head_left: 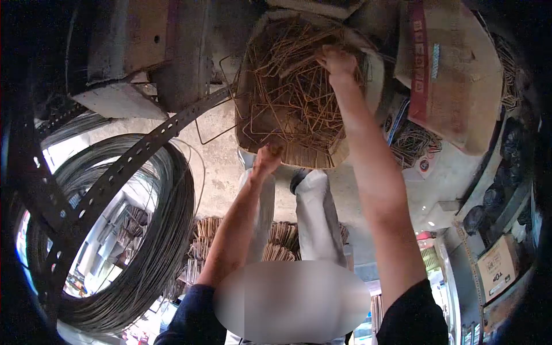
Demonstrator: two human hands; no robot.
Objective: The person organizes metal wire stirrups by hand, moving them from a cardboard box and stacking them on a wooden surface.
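Observation:
A worn cardboard box (253, 129) on the floor in front of me holds a tangle of rusty bent wire rods (313, 95). My left hand (269, 158) is closed on the box's near rim, left of its middle. Over the far right of the pile, my right hand (339, 61) has its fingers curled in on some bent rods; how many it grips is hidden. A few rods stick out past the box's left side.
Big coils of wire (167, 230) stand at the left behind a perforated metal bar (138, 146). To the right are a tilted carton (454, 86) and a heap of bent wire pieces (415, 141). Bundled rods (282, 236) lie near my legs.

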